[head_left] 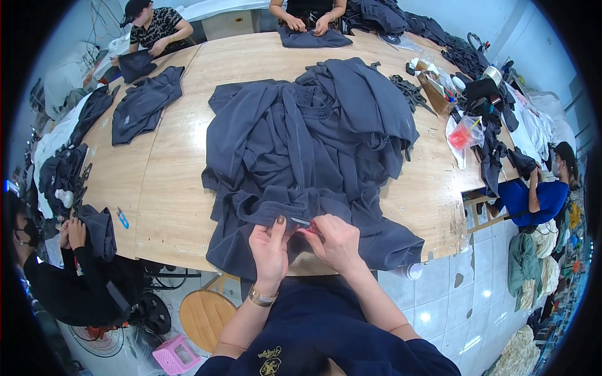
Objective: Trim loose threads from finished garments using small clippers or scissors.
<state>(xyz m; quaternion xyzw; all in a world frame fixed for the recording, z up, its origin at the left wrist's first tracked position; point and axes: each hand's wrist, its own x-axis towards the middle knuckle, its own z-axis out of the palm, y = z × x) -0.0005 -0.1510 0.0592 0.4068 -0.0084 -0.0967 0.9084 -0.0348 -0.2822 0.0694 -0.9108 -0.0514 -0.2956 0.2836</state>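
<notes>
A heap of dark grey garments [263, 144] lies in front of me. My left hand [271, 250] is at its near edge, thumb upright, pinching a stitched fabric edge [279, 210]. The fingers behind the cloth are partly hidden. My right hand [335, 241] is closed around small thread snips [303, 222] with red handles. Their metal blades point left, close to my left thumb and the fabric edge. Whether the blades touch the cloth I cannot tell.
Blue-handled snips [122, 217] and another dark garment [147, 103] lie to the left on the wooden table [172, 182]. A red drink cup [463, 135] stands at right amid clutter. Several people work around the table. A wooden stool [207, 319] stands at lower left.
</notes>
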